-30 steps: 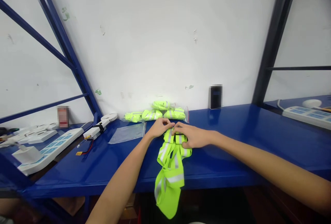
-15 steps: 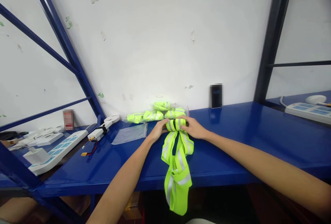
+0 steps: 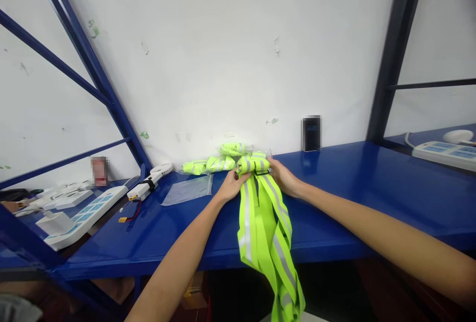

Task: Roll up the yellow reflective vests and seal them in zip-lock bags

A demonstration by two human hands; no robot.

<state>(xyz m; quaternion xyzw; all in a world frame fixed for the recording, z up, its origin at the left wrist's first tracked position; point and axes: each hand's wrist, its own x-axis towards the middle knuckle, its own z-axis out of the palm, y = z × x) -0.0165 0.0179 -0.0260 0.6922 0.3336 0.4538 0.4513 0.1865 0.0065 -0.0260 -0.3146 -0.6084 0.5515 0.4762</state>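
A neon-yellow reflective vest with grey stripes is rolled at its top end and hangs long over the front edge of the blue shelf. My left hand grips the left end of the roll and my right hand grips the right end, lifted a little above the shelf. Just behind the roll lie several rolled vests in clear bags against the white wall.
An empty clear plastic bag lies left of my hands. Farther left are a small white fan with red wires and white power strips. A small dark box stands by the wall. Another power strip is far right.
The roll has been lifted and carried back toward the wall. The vest has unrolled, and its free end now hangs much lower below the shelf edge.
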